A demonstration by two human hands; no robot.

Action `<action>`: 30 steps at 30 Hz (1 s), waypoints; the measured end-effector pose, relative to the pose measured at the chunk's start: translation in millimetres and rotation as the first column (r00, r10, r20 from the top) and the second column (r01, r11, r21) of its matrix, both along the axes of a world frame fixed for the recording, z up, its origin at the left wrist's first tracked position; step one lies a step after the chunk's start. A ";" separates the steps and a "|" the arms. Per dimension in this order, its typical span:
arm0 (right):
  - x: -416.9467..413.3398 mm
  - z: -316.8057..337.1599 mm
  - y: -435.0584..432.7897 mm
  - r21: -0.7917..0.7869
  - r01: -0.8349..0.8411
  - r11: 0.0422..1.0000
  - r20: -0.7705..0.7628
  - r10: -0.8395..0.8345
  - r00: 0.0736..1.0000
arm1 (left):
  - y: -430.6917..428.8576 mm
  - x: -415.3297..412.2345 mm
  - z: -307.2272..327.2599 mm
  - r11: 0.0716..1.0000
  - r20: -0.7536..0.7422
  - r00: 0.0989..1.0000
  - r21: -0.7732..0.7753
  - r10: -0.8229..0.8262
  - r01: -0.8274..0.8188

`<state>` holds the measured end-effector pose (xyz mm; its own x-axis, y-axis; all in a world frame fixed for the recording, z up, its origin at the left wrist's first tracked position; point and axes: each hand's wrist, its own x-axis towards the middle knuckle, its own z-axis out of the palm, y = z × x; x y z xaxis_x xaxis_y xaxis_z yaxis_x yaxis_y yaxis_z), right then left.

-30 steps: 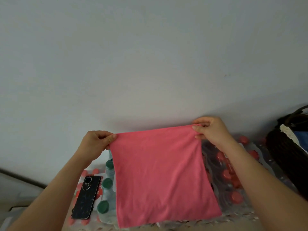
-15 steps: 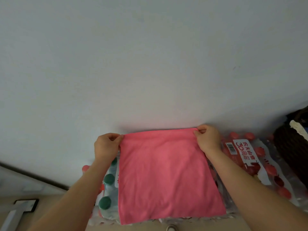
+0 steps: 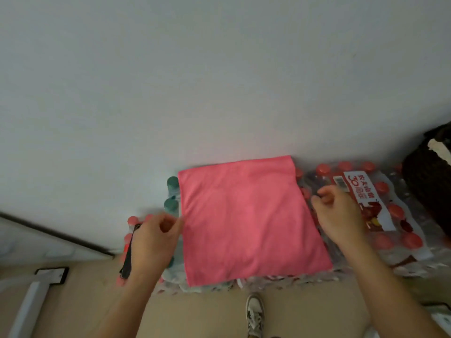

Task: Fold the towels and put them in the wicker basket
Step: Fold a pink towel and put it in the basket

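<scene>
Head view: the pink towel [image 3: 246, 223] lies spread flat on top of shrink-wrapped packs of bottles against a pale wall [image 3: 219, 81]. Only a few green caps [image 3: 172, 191] show past its left edge.

The left hand [image 3: 156, 237] is at the towel's left edge, its fingertips [image 3: 179, 223] meeting the cloth. Motion blur hides whether its grip is closed on the edge or only touching it. The hand also covers most of a dark phone [image 3: 127, 257].

The right hand [image 3: 339, 215] is just beside the towel's right edge, over the red-capped pack [image 3: 385, 215]. Its grip is loose, with the fingers slack, curled and holding nothing.

The dark wicker basket [image 3: 427, 191] is cut off at the right border, with something cream [image 3: 439, 150] in it. One shoe [image 3: 255, 313] shows on the floor below.
</scene>
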<state>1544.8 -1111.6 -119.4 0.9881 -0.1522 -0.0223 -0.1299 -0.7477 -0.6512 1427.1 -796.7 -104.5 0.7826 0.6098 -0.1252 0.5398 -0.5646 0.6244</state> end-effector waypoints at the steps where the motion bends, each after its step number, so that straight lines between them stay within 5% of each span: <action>1: -22.7 -3.9 -2.7 0.015 0.014 1.000 -0.020 -0.013 1.000 | -4.0 -20.8 -3.4 1.000 -0.027 0.999 -0.001 -0.026 0.026; 5: -95.0 -32.1 0.9 0.102 0.117 0.988 -0.033 -0.114 0.993 | -18.2 -81.8 -25.6 0.995 -0.123 0.987 -0.025 -0.100 0.098; 8: -117.0 -44.4 6.8 0.170 0.188 0.967 -0.007 -0.189 0.982 | -29.0 -100.1 -41.1 0.988 -0.041 0.987 -0.040 -0.153 0.151; 13: -126.6 -42.2 16.0 0.287 0.312 0.906 0.002 -0.326 0.945 | -32.9 -98.1 -53.9 0.889 0.063 0.997 -0.458 0.053 -0.018; 18: -126.3 -41.5 18.0 0.367 0.363 0.857 -0.016 -0.384 0.923 | -35.8 -100.2 -59.9 0.904 0.103 0.995 -0.427 0.013 0.032; 30: -137.4 -33.3 1.9 0.296 0.162 0.942 0.117 -0.203 0.972 | -26.2 -116.3 -59.9 0.759 0.027 0.999 -0.651 0.048 -0.019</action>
